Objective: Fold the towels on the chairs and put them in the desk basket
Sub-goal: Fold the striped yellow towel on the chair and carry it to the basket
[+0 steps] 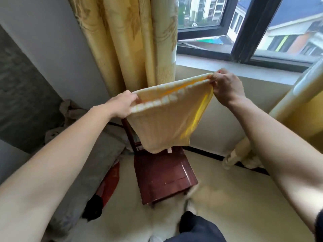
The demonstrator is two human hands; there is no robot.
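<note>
towel [162, 126]: pale yellow, ribbed, doubled over, brighter yellow inside, hanging above dark red wooden chair [164, 179] | left hand [122, 105]: pinching one top corner | right hand [225, 86]: pinching the other

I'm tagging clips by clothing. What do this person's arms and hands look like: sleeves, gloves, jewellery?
Both forearms are bare; the left hand and right hand show no gloves, rings or watch. A dark sleeve edge seems to show on the right arm at the frame border.

towel [162, 124]: doubled, held up | hands: left [120, 105], right [225, 88] pinch top corners | chair [164, 175]: below, apparently apart
</note>
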